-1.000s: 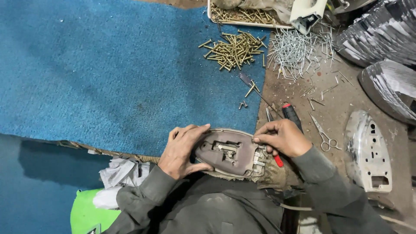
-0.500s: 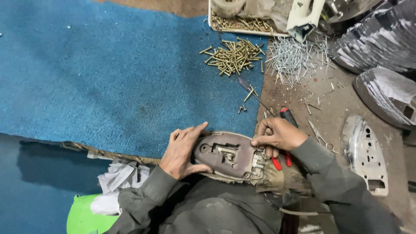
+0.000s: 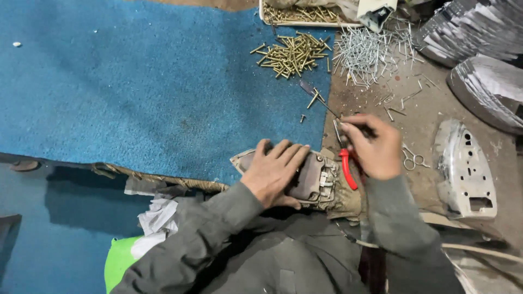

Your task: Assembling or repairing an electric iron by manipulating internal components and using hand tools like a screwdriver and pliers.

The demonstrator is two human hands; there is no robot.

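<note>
1. Left hand point(image 3: 275, 173) lies flat, fingers spread, pressing down on the grey-brown, iron-shaped metal assembly point(image 3: 316, 182) resting on the person's lap at the edge of the blue carpet mat point(image 3: 136, 92). It grips nothing.
2. Right hand point(image 3: 373, 144) is closed, fingertips pinched on a thin metal tool shaft point(image 3: 327, 106), just above the red-handled pliers point(image 3: 347, 169) lying beside the assembly.
3. Nearby: heap of brass-coloured screws point(image 3: 294, 54), pile of silver nails point(image 3: 359, 51), small scissors point(image 3: 412, 159), bare silver soleplate point(image 3: 466, 169) on the brown tabletop point(image 3: 414, 120).
4. Risk, judged: the assembly sits unclamped; if the palm eases off, it could tilt off the lap.
5. Risk, judged: the thin shaft is held by fingertips only; it could slip toward the left fingers.
</note>
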